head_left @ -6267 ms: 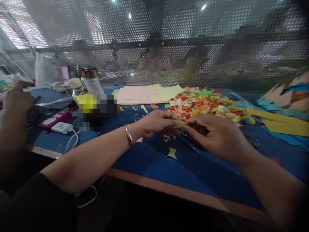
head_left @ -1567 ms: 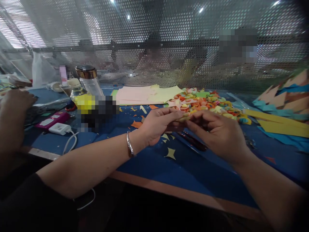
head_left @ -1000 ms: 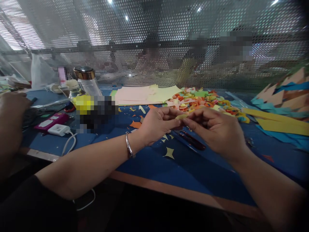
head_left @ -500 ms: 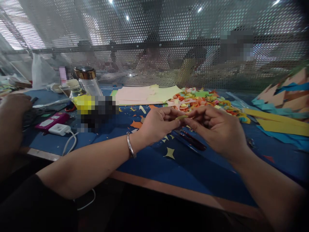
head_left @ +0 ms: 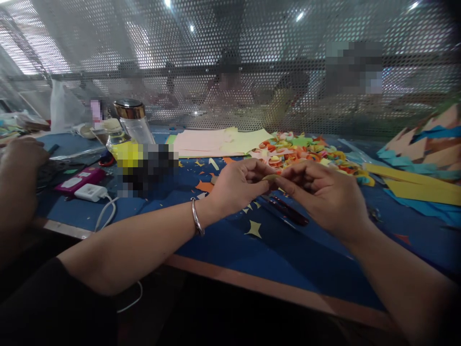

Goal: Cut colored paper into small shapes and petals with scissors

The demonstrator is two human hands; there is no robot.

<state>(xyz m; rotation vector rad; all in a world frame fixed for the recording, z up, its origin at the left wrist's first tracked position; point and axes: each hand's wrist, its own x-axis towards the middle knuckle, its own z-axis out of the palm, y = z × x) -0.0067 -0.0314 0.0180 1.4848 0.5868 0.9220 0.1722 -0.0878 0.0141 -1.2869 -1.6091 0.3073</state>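
1. The yellowish paper piece (head_left: 272, 177), small and curved, was above the middle of the blue tabletop (head_left: 223, 242), between the two hands and partly hidden by their fingers.
2. The left hand (head_left: 234, 188) pinched its left end between thumb and fingers; a silver bracelet (head_left: 197, 218) circled that wrist.
3. The right hand (head_left: 326, 197) pinched its right end, thumb toward the near side, the other fingers curled in.
4. Just below the hands in view, a tool with dark red handles (head_left: 288, 210) lay on the tabletop.
5. On the near side lay a pale yellow star-shaped scrap (head_left: 254, 229), with smaller scraps just beyond it; an orange scrap (head_left: 204, 186) lay to the left.
6. On the far side, a heap of curled colored paper (head_left: 306, 153) lay right of a stack of pink sheets (head_left: 200, 143).
7. To the right were yellow strips (head_left: 425, 187) over blue paper (head_left: 428, 207), and farther off, pointed peach and blue pieces (head_left: 421, 149).
8. To the left, a bottle (head_left: 137, 129) with a gold-rimmed lid stood beyond a magenta block (head_left: 79, 182) and a white plug (head_left: 90, 192).
9. At the far left, another person's hand (head_left: 25, 153) was over the tabletop.
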